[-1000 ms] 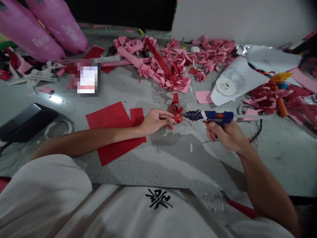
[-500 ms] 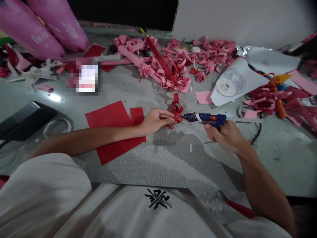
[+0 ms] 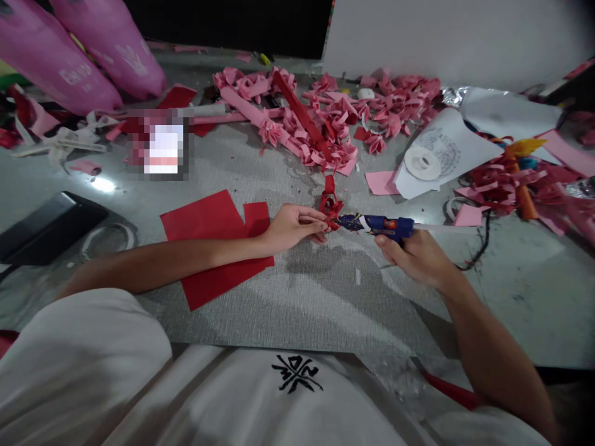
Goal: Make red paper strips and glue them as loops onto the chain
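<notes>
Between the fingertips of my left hand point(image 3: 297, 224) is a red curled-paper piece point(image 3: 331, 203), pinched at its lower end above the table. My right hand point(image 3: 416, 253) is wrapped round the grip of a dark blue glue gun point(image 3: 385, 225), which points left. Its nozzle meets the lower right side of the red piece; whether it touches I cannot tell exactly. A whitish glue stick point(image 3: 446, 229) sticks out of the gun's back end. Under my left forearm lie red paper sheets point(image 3: 204, 214).
Pink paper flowers and strips point(image 3: 325, 114) are heaped at the back. A tape roll point(image 3: 422, 162) rests on rolled white paper at the right. Pink bottles point(image 3: 83, 68), a blurred bright phone-like screen point(image 3: 163, 148) and a black device point(image 3: 51, 226) are at the left.
My right hand has shifted left with the glue gun, bringing the nozzle closer in against the red paper piece. My left hand has stayed in place.
</notes>
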{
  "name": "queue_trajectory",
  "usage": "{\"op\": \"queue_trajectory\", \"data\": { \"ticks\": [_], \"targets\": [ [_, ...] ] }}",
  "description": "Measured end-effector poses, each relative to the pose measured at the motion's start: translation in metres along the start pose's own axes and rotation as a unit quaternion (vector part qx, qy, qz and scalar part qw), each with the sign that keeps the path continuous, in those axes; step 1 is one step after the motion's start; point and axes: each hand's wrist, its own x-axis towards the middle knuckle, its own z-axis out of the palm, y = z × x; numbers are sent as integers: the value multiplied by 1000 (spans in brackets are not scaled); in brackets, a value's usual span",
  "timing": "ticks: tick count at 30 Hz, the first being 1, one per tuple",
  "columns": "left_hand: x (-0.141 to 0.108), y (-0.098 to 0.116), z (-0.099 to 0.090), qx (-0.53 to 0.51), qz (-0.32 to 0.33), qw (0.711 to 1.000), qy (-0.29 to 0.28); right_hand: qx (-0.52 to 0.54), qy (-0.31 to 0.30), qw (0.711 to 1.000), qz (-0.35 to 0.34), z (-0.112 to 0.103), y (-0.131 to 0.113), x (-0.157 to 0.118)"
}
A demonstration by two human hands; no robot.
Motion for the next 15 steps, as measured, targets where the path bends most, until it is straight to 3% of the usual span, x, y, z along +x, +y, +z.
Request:
{"op": "queue_trajectory", "data": {
  "ticks": [15],
  "targets": [
    [1,-2,-1,10,-6,1000,12,-1,21,1000,21,-1,-2,-6]
  ]
}}
